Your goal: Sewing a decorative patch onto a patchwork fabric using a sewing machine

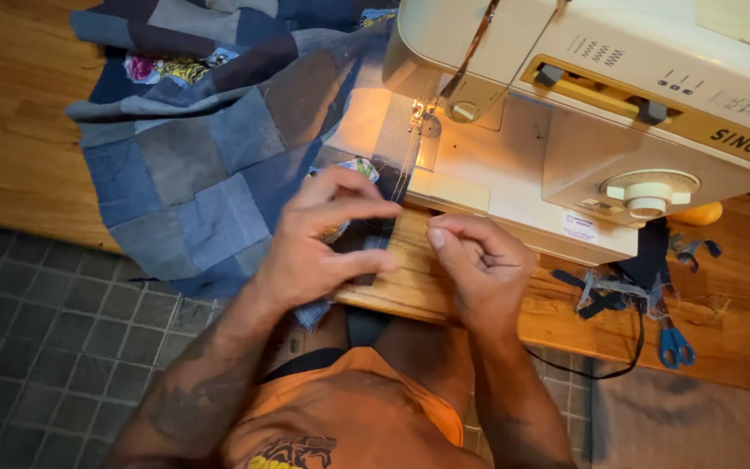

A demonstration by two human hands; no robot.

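We've got our left hand (319, 239) pinching the blue patchwork denim quilt (193, 165) mid-frame, right hand (479, 260) curled shut, probably on thin thread, hard to tell. Cream sewing machine (583, 113) cut off upper right.

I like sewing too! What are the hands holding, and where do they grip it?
The left hand pinches the near edge of the denim patchwork by the sewing machine. The right hand pinches something thin, perhaps thread; too small to tell.

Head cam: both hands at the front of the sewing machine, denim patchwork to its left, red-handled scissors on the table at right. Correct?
Not quite: in the head view the scissors have blue handles. Both hands, left hand and right hand, are at the sewing machine, denim patchwork to its left.
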